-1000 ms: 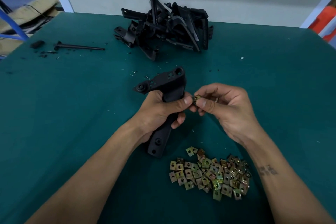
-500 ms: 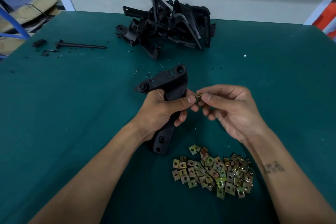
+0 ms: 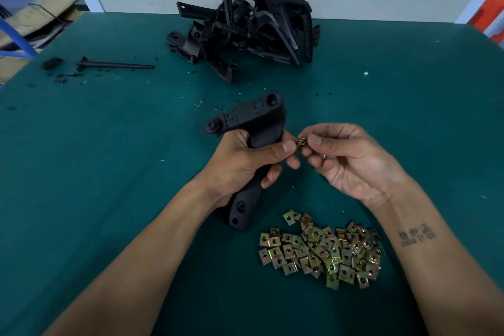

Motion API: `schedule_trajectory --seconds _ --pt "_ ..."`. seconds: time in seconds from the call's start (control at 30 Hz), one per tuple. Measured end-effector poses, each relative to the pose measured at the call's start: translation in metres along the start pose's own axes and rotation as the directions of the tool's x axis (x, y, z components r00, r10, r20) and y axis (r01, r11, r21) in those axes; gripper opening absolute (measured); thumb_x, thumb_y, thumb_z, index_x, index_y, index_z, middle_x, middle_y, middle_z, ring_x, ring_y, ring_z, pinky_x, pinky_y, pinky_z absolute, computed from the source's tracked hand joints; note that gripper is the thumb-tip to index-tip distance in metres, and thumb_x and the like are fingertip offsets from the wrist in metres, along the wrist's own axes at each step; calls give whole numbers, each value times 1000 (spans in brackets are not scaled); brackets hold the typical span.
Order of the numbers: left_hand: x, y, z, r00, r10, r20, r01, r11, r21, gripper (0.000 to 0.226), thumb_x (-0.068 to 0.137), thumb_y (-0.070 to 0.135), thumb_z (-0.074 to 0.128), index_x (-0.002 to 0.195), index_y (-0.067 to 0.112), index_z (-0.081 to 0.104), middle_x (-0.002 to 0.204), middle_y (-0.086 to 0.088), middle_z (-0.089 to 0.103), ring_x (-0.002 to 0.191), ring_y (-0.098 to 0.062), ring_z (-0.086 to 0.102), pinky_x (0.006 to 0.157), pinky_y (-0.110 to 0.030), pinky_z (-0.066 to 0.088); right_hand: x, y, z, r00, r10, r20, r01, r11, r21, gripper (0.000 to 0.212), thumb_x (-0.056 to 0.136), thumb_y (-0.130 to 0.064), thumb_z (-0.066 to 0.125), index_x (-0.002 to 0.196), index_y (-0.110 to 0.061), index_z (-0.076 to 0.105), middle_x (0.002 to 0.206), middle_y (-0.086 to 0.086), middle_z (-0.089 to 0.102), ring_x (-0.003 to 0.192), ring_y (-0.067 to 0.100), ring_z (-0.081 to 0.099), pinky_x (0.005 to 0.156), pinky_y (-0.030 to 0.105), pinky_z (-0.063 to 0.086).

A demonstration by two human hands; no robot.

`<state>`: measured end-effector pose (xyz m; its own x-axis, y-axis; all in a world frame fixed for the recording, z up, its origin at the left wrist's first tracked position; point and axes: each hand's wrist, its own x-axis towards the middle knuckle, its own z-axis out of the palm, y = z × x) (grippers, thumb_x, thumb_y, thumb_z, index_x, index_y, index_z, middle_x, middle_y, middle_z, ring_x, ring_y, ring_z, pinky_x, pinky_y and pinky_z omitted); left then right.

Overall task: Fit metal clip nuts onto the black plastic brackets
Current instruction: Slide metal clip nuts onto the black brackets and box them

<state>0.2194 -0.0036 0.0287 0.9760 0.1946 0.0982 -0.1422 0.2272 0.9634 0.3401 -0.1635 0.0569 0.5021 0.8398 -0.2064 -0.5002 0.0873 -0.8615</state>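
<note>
Mostly, a green table fills the view, and everything lies on its cloth surface. At the far side is a heap of black brackets, piled in a tangle. To the left of the heap lies a thin black rod with small black crumbs around it. Near the front edge, a pile of clip nuts is spread flat, yellowish and square, just below the right forearm.

Between the heap and the pile, the left hand grips one bracket around its middle, with fingers curled round it. The bracket's broad end with holes points away from the person, and its narrow end comes out under the wrist, close to the nuts. The right hand pinches a single clip nut between thumb and forefinger; its other fingers are loosely bent. This nut sits just beside the left thumb tip, next to the bracket's right edge. Whether it touches the bracket, I cannot tell.
</note>
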Motion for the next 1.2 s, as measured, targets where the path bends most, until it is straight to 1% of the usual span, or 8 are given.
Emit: schedule_trajectory --seconds 0.13,0.27,0.43,0.6,0.67,0.8,0.93,1.2 --pt "-1 1 -1 999 -14 31 14 1000 -21 9 92 14 65 90 6 67 75 -10 70 44 -13 50 42 -22 40 -2 -1 0 999 -15 45 16 1000 -9 15 63 -10 78 78 -8 81 65 9 68 50 11 64 42 12 48" --pt "0 1 -4 1000 -18 19 17 1000 12 11 95 16 65 86 12 70 75 -11 68 45 -14 48 43 -24 40 1 5 3 990 -144 9 143 977 -158 14 69 -16 80 81 -9 80 69 10 69 54 17 64 46 18 51" --pt "2 -1 -3 996 -23 -82 23 1000 -9 15 95 20 66 83 15 74 73 -10 66 46 -14 48 44 -25 40 4 19 8 901 -433 -3 409 852 -327 13 83 -9 73 91 -15 80 77 8 72 62 22 67 54 25 53" --pt "2 0 -1 991 -51 -122 47 998 -40 17 95 20 65 84 9 71 70 -8 65 45 -14 47 43 -24 40 5 28 11 836 -548 13 460 688 -561 12 96 -8 66 97 -18 72 79 5 72 64 21 67 56 26 54" --pt "2 0 0 992 -48 -116 45 998 -33 20 93 24 65 82 7 69 70 -8 64 45 -15 48 42 -24 39 5 30 12 843 -538 25 451 680 -579 10 98 -10 63 98 -16 70 78 4 73 65 19 67 57 25 54" --pt "3 -1 2 992 -22 -128 19 999 -29 18 89 25 70 87 8 63 72 -4 59 51 -14 46 43 -24 40 4 27 14 911 -413 -19 374 843 -387 6 94 -14 65 94 -11 70 74 5 70 65 20 65 56 25 51" --pt "4 -2 1 994 -18 -105 8 995 -98 20 86 21 71 101 11 64 73 2 59 54 -10 47 44 -23 41 4 25 17 959 -273 -70 252 943 -219 8 86 -15 66 87 -8 70 70 7 65 60 20 64 52 24 51" --pt "1 0 0 999 1 -33 -5 994 -111 17 92 8 65 108 10 70 75 4 61 56 -9 46 44 -23 41 1 19 24 991 -110 -78 107 993 -50 11 85 -13 62 84 -2 63 67 7 59 56 19 60 47 21 49"
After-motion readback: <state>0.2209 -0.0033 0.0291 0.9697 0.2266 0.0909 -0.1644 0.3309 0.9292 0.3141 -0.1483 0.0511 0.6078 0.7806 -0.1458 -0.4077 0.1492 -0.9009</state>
